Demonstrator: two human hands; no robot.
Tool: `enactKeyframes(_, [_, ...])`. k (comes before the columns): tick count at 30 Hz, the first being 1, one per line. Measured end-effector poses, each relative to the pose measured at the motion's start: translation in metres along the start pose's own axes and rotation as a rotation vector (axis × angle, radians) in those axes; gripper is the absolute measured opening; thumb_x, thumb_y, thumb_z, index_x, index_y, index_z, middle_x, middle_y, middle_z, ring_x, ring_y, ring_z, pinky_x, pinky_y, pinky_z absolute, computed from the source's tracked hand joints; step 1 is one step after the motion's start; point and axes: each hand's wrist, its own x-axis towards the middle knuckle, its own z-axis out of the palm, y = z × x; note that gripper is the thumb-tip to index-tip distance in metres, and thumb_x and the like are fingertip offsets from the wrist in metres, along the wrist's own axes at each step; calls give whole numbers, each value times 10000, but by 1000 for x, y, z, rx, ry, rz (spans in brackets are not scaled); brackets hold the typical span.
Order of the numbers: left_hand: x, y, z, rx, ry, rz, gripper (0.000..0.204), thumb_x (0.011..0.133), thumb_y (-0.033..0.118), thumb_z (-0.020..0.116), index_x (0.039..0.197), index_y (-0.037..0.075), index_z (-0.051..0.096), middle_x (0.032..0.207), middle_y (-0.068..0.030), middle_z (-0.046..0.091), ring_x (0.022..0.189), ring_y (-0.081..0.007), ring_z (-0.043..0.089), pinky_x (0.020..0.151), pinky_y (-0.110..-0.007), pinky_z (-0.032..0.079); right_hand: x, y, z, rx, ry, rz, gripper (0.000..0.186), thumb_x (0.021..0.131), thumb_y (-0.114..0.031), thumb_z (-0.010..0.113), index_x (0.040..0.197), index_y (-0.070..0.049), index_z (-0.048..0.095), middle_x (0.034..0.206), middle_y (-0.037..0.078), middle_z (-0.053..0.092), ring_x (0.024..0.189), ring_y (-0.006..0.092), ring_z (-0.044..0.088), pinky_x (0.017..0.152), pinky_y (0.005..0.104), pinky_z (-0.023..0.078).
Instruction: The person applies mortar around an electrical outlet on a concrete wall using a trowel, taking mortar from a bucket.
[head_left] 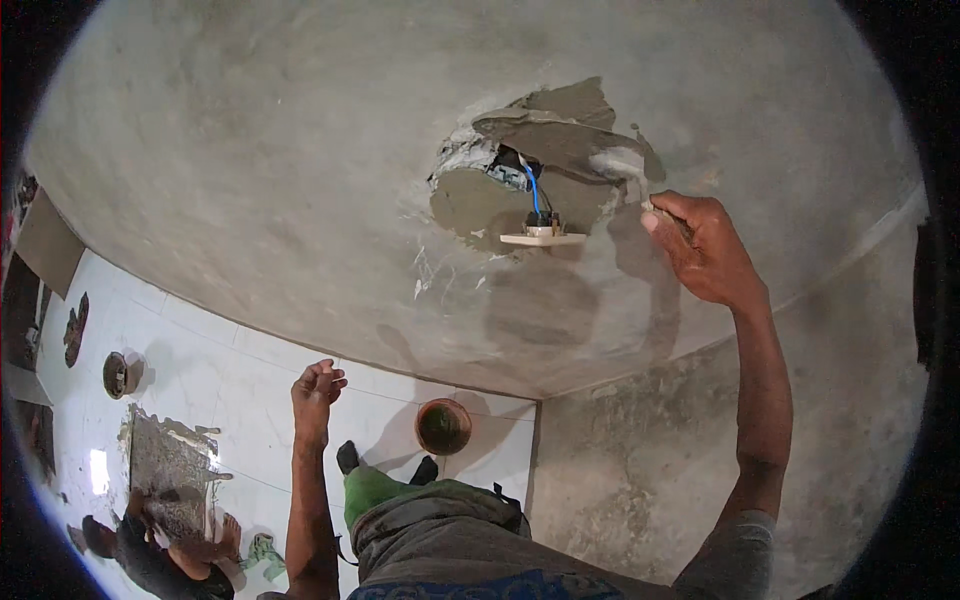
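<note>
My right hand (700,245) is closed round the handle of a trowel (622,163). Its blade lies at the grey wall, beside a rough patch of wet mortar (470,207); mortar covers much of the blade, so its outline is hard to make out. Within the patch is a hole with an electrical box (510,176). A blue wire (534,188) runs from it down to a pale socket plate (542,239), which hangs off the wall below. My left hand (318,392) is held low, away from the wall, fingers curled in with nothing visible in them.
A brown bucket (443,427) stands on the white tiled floor near my feet. Further left are a smaller pot (121,375) and a spread of mortar (170,450). A person in dark clothes (150,550) crouches at lower left, beside a green cloth (263,556). Another wall (640,460) meets this one at right.
</note>
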Motion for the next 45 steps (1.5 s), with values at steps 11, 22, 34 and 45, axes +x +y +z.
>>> enactKeyframes(11, [20,4,-3,35,-47,-3,352,1032,279,651,1235,-9,645,1026,-97,713,921,-176,687,811,-288,530,44,-21,-12,-38,29,118,382,1041,-234,595,786,40,525,625,88,410,607,152,395,573,377,388])
enactKeyframes(22, [-12,-13,-113,84,286,-61,209,991,214,678,1119,50,667,932,-42,693,788,-117,649,657,-235,490,-15,6,28,-6,214,63,443,1073,-324,578,786,13,552,631,19,453,601,124,404,555,353,399])
enactKeyframes(34, [-16,-18,-182,155,346,-24,293,1035,261,631,1222,37,641,999,-91,722,784,-133,659,635,-240,472,-56,22,19,-67,337,44,296,1031,-198,619,825,12,580,644,104,513,540,193,470,553,354,439])
enactKeyframes(45, [0,10,-108,87,201,43,219,1019,235,661,1126,45,657,967,-66,701,811,-131,654,669,-236,482,-25,5,-1,-143,287,123,206,999,-138,623,860,12,647,700,189,625,573,334,588,596,433,482])
